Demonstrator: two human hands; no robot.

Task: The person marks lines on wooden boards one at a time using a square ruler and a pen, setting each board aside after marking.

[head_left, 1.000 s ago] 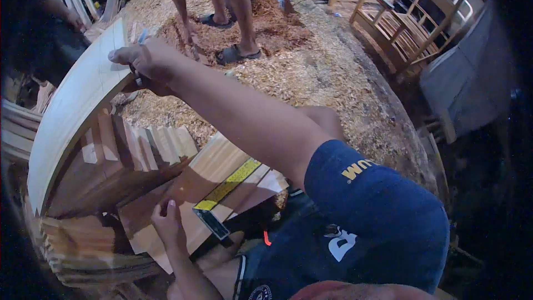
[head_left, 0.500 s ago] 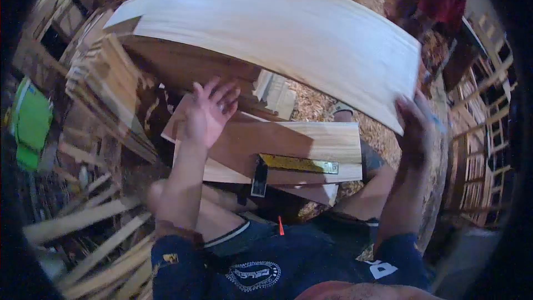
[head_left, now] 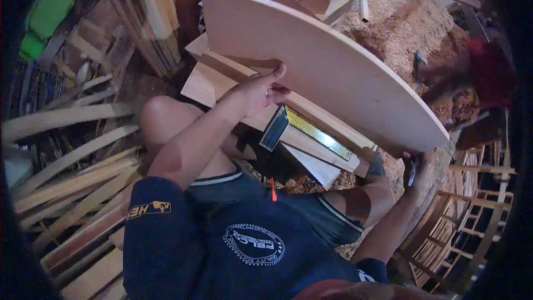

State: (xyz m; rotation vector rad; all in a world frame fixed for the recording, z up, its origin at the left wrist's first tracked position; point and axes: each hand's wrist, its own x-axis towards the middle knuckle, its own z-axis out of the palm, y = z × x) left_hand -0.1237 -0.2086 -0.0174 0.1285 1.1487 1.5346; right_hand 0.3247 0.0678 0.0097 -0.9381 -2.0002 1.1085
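A wide, thin wooden board (head_left: 316, 66) with a curved upper edge is tipped up on its long side in front of me. My right hand (head_left: 413, 168) grips its lower right corner. Near the board's lower edge is my left hand (head_left: 264, 93), fingers apart and thumb raised; whether it touches the board I cannot tell. Under it, narrower planks (head_left: 222, 78) lie across my legs. On these planks rests a try square with a yellow blade (head_left: 319, 136) and a dark stock (head_left: 274, 129), just right of my left hand.
Wood shavings (head_left: 400, 11) cover the ground ahead. Another person's red-clothed arm (head_left: 488, 72) is at the right. Long wood strips (head_left: 72, 161) pile up at the left, with upright planks (head_left: 147, 16) behind and a green object (head_left: 51, 11). A slatted wooden frame (head_left: 477, 183) stands right.
The board has come down and tilted, so its shaded face now shows. My left hand has moved right, close to it; my right hand has lowered with its corner. The view has turned.
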